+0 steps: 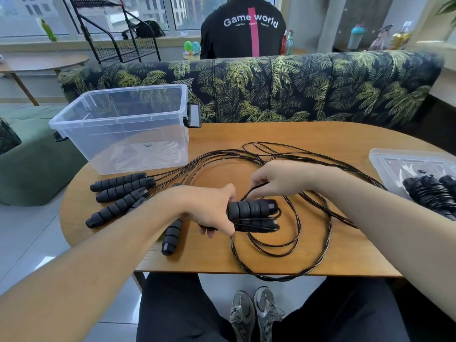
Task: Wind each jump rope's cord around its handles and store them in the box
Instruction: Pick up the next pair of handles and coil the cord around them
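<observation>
Hands meet over the middle of the wooden worktop (pixel 320 134): the left hand (pixel 212 211) is wrapped round a pair of black foam handles (pixel 251 214) held side by side, their capped ends pointing right, while the right hand (pixel 278 180), just above and behind them, pinches the thin black cord (pixel 291 253) — the rest of it lies in loose loops under and in front of both hands, sagging over the near edge. Left of the hands lie more loose handles (pixel 121 187). Beyond those stands the clear box (pixel 118 119), at the far left. Wound ropes (pixel 431 191) rest on a clear lid (pixel 385 156) at the right edge.
</observation>
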The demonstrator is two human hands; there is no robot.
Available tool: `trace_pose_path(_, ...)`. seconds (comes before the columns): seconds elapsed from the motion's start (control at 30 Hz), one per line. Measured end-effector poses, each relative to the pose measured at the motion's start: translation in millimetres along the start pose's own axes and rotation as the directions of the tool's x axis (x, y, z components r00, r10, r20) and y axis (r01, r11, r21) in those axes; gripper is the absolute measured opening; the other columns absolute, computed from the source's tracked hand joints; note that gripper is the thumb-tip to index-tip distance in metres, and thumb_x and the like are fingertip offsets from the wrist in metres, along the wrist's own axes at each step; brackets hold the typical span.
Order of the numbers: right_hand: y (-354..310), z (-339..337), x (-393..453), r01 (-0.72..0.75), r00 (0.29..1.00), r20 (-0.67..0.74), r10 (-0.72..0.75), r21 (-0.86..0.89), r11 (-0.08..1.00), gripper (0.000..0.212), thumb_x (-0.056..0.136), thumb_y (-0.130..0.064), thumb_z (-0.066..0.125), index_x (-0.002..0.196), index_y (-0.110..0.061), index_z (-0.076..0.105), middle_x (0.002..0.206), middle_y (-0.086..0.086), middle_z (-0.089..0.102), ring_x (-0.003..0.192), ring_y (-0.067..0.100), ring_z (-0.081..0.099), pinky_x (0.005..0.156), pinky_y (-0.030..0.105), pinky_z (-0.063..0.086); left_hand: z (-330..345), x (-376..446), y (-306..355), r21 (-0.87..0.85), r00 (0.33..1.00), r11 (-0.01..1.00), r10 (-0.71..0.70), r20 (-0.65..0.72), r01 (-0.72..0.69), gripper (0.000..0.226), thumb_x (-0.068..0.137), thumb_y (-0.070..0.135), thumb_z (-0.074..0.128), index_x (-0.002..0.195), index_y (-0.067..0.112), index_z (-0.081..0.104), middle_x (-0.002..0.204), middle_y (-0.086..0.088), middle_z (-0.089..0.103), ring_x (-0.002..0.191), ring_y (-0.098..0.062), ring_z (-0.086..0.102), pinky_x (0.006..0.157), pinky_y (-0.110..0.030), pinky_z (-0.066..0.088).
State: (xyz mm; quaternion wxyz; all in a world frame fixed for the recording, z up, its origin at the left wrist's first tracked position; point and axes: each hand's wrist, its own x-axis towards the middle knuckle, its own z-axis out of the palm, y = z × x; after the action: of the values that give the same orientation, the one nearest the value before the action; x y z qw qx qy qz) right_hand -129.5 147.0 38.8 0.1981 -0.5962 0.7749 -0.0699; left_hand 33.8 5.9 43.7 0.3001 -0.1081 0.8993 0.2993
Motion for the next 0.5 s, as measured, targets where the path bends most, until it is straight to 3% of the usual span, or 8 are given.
trace_pose_path(0.13, -12.7, -5.8, 2.0, -0.104, 0.963, -0.265, 0.044, -0.218, 0.97, 0.052, 0.077, -0.077, 0.062, 0.065, -0.026, 0.061, 0.062, -0.007, 0.059, 0.064, 0.01, 0.053, 0.055, 0.028, 0.038, 0.1, 7.5, 0.4, 0.067, 0.996, 0.994, -0.087, -0.025, 0.088, 0.067, 0.089, 0.022, 0.071, 0.133, 0.031, 0.021, 0.108, -0.011, 0.062, 0.085, -0.025, 0.077, 0.074, -0.044, 0.065)
trace_pose_path(0.27, -46.0, -4.3, -1.0, -0.082, 0.93, -0.368, -0.012, -0.239, 0.968, 0.046, 0.088, -0.067, 0.055, 0.073, -0.023, 0.061, 0.064, -0.007, 0.057, 0.068, 0.019, 0.055, 0.057, 0.03, 0.037, -3.2, 17.3, -5.0, 0.031, 0.977, 0.983, -0.176, -0.124, 0.181, 0.062, 0.093, 0.026, 0.067, 0.135, 0.034, 0.022, 0.108, -0.013, 0.061, 0.075, -0.025, 0.076, 0.07, -0.041, 0.064)
trace_pose_path(0.33, -65.6, -1.7, -2.4, -0.073, 0.923, -0.384, -0.036, -0.266, 0.961, 0.038, 0.096, -0.057, 0.047, 0.084, -0.025, 0.063, 0.072, -0.007, 0.057, 0.073, 0.023, 0.055, 0.061, 0.031, 0.038, -5.1, 21.9, -8.4, -0.018, 0.962, 0.979, -0.204, -0.18, 0.205, 0.044, 0.097, 0.028, 0.062, 0.128, 0.028, 0.03, 0.104, -0.014, 0.063, 0.067, -0.022, 0.072, 0.065, -0.036, 0.062)
trace_pose_path(0.43, -80.7, 7.3, -2.4, -0.069, 0.935, -0.355, -0.017, -0.23, 0.971, 0.036, 0.104, -0.046, 0.037, 0.09, -0.021, 0.059, 0.077, -0.005, 0.055, 0.075, 0.024, 0.052, 0.063, 0.033, 0.037, -6.5, 24.6, -20.8, -0.26, 0.943, 0.954, -0.215, -0.253, 0.148, 0.017, 0.1, 0.023, 0.058, 0.107, 0.011, 0.05, 0.087, -0.014, 0.064, 0.065, -0.023, 0.068, 0.057, -0.032, 0.057)
trace_pose_path(0.5, -80.0, 15.7, -3.1, -0.062, 0.946, -0.323, 0.014, -0.139, 0.988, 0.037, 0.106, -0.043, 0.032, 0.098, -0.019, 0.06, 0.089, -0.001, 0.061, 0.083, 0.026, 0.057, 0.067, 0.034, 0.038, -5.8, 21.0, -31.5, -0.498, 0.935, 0.867, -0.188, -0.302, 0.014, 0.02, 0.098, 0.022, 0.063, 0.112, 0.009, 0.056, 0.096, -0.019, 0.066, 0.069, -0.028, 0.07, 0.057, -0.036, 0.056)
